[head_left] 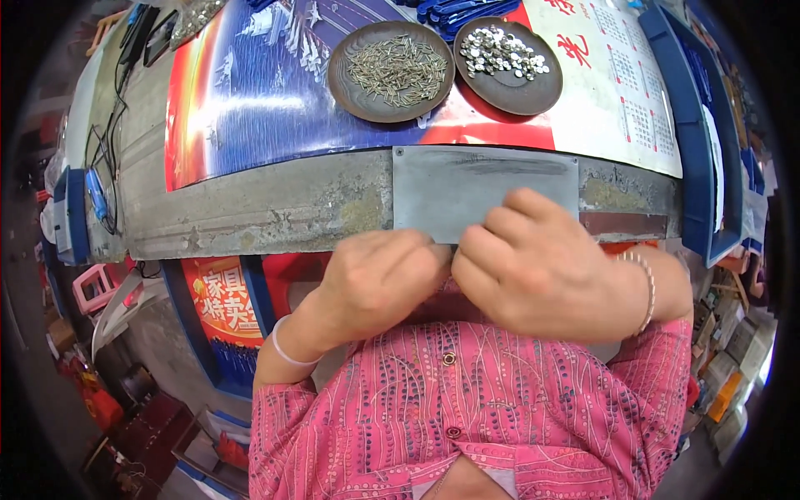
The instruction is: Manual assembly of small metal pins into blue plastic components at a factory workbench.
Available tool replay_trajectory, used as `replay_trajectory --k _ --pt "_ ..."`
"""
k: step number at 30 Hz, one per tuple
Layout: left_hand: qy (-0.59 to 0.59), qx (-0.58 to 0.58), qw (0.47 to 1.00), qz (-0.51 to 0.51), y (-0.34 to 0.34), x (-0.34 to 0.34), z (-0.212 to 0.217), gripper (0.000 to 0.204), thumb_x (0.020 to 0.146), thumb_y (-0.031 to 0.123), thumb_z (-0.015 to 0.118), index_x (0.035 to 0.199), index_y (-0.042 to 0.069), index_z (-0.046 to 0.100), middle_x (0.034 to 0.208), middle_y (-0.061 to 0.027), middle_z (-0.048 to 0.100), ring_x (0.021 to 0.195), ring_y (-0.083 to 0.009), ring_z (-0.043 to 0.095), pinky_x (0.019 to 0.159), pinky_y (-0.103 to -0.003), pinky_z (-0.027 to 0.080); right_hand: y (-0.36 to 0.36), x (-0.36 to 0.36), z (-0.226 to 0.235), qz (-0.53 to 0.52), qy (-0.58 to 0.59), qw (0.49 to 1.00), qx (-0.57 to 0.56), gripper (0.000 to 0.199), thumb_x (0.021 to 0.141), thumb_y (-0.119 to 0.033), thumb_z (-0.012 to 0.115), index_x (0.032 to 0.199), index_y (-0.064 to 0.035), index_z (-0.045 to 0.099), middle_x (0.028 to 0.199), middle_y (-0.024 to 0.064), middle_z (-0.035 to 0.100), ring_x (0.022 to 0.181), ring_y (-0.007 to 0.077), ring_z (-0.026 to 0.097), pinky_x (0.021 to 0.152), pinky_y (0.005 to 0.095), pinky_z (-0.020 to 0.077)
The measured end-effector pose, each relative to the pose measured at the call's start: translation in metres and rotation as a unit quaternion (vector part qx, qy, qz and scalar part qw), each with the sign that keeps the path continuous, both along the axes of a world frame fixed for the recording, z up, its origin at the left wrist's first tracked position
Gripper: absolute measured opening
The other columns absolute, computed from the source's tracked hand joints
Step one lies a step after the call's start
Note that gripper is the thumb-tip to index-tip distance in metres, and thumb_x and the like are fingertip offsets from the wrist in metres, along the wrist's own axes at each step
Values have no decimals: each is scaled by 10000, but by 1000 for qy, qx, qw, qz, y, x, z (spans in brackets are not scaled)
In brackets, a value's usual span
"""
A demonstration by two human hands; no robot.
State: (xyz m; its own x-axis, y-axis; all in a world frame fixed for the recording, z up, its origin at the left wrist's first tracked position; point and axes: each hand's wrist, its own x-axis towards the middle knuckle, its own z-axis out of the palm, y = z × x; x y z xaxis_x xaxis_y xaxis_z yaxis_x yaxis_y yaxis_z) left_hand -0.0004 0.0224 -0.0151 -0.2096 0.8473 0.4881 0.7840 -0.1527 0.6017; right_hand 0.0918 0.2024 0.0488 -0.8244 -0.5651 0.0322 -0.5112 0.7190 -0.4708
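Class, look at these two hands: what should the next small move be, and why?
Perhaps turn the left hand and right hand slightly to check the fingertips: both are curled close together by the near edge of the grey plate, their backs hiding anything they may hold.

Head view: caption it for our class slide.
Left hand and right hand close together at a grey plate, two brown dishes of small pieces beyond.

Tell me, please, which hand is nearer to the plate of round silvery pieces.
Right. The right hand sits below that plate in the picture, partly overlapping the grey sheet; the left hand is farther, below and leftward, near the sheet's lower-left corner.
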Motion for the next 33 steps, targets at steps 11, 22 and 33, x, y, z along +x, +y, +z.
replay_trajectory --k 11,22,33 --pt "-179 -21 976 121 10 5 4 267 766 -68 624 1020 11 622 744 -111 595 585 -210 577 532 -286 441 63 -23 -30 -296 48 951 -80 280 786 -129 673 1020 1 588 947 149 568 838 323 580 690 361 473" --pt "-446 5 885 135 5 21 3 172 902 -35 512 1072 -31 539 904 -95 598 647 -78 541 583 -193 444 67 -54 -52 -282 108 950 81 248 796 -132 626 1000 -2 574 976 145 548 945 313 530 857 387 381" --pt "-625 64 770 113 15 22 -1 207 913 33 551 1114 -16 539 906 -108 611 620 -80 506 556 -192 410 57 -35 -38 -318 109 941 41 137 789 -79 625 895 -16 565 838 128 549 841 302 541 770 372 408"
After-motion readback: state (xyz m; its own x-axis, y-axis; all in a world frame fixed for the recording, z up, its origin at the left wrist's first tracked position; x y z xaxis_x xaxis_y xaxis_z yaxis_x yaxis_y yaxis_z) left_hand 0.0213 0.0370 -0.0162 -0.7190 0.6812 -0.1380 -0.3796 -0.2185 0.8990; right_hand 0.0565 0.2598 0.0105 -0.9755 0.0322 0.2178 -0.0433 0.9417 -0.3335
